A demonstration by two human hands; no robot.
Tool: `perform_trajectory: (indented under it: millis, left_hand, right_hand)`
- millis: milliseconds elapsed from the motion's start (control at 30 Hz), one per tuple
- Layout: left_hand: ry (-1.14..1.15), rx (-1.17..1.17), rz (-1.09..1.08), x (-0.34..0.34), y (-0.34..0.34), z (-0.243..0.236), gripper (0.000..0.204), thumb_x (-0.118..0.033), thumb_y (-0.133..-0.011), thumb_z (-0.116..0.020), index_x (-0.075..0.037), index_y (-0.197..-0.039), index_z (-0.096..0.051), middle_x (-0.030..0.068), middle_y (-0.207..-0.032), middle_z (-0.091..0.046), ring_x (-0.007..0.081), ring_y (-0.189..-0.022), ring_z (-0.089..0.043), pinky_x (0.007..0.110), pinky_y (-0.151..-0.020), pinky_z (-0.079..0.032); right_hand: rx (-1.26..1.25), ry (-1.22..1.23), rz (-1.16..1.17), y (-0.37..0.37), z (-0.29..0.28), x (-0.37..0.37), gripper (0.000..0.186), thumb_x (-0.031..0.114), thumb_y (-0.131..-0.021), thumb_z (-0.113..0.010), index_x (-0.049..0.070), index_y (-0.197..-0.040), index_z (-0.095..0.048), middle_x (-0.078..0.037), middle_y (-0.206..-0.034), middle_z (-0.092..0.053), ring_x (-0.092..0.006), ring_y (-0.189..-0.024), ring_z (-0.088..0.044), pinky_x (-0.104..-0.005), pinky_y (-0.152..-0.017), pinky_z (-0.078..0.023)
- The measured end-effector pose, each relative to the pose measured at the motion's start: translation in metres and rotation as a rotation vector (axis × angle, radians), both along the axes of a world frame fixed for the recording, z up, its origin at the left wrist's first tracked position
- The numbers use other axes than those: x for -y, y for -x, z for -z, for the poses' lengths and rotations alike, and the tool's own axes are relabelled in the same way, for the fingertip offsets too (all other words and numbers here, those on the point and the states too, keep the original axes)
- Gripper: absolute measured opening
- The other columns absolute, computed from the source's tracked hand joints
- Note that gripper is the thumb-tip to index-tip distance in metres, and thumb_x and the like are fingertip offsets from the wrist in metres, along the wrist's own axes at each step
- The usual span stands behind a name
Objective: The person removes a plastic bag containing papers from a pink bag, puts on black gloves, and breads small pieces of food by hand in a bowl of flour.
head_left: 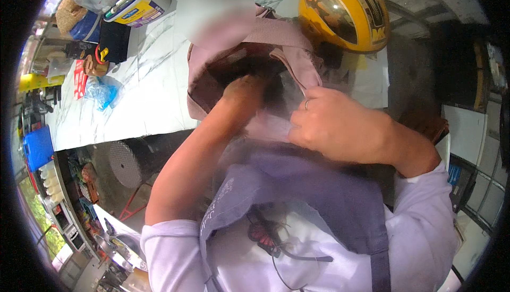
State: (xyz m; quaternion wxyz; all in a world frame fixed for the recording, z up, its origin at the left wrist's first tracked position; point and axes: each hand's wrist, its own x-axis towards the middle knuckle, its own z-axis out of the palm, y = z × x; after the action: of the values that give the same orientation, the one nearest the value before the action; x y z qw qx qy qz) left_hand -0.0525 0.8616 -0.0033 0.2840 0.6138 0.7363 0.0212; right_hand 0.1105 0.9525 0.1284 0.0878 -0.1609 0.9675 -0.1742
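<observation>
A pink fabric bag lies open on the table just in front of me, its dark inside showing. My left hand reaches into its mouth; the fingers are hidden in shadow, and whether they hold something does not show. With fingers closed, my right hand, a ring on one finger, grips the bag's near right edge. A pink strap runs down to that hand. Beyond the opening, a blurred patch covers part of the bag.
The white marble-patterned table carries a yellow helmet at the far right. Standing at the far left are a labelled tub and a black container. Near them lies a crumpled blue plastic bag. Below the table is a dark cylinder.
</observation>
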Motion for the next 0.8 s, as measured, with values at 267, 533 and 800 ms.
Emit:
perform_trajectory:
  millis: [267, 533, 800]
  left_hand:
    - [-0.419, 0.13, -0.206, 0.022, 0.075, -0.018, 0.03, 0.001, -0.067, -0.058, 0.002, -0.097, -0.062, 0.0188, -0.089, -0.065, 0.0289, -0.089, -0.062, 0.032, -0.079, -0.047]
    - [-0.529, 0.808, -0.505, 0.036, 0.116, -0.12, 0.045, 0.002, -0.074, -0.065, 0.007, -0.116, -0.051, 0.0061, -0.099, -0.063, 0.0126, -0.092, -0.057, 0.026, -0.083, -0.044]
    - [-0.479, 0.858, -0.556, 0.003, 0.139, -0.184, 0.048, -0.002, -0.065, -0.072, 0.006, -0.11, -0.056, 0.0083, -0.096, -0.061, 0.0173, -0.09, -0.057, 0.028, -0.082, -0.044]
  right_hand:
    - [0.014, 0.362, 0.215, 0.011, 0.014, -0.006, 0.023, 0.016, -0.073, -0.063, 0.003, -0.092, -0.062, -0.016, -0.081, -0.064, -0.0288, -0.08, -0.064, -0.04, -0.077, -0.047]
    - [-0.054, 1.099, 0.758, 0.037, 0.048, -0.046, 0.035, 0.01, -0.083, -0.063, 0.004, -0.116, -0.053, -0.003, -0.098, -0.058, -0.0085, -0.088, -0.055, -0.0234, -0.079, -0.046]
    - [-0.11, 1.589, 0.613, 0.093, 0.01, -0.058, 0.041, 0.01, -0.079, -0.067, 0.002, -0.116, -0.052, -0.004, -0.102, -0.06, -0.012, -0.093, -0.057, -0.0259, -0.085, -0.044]
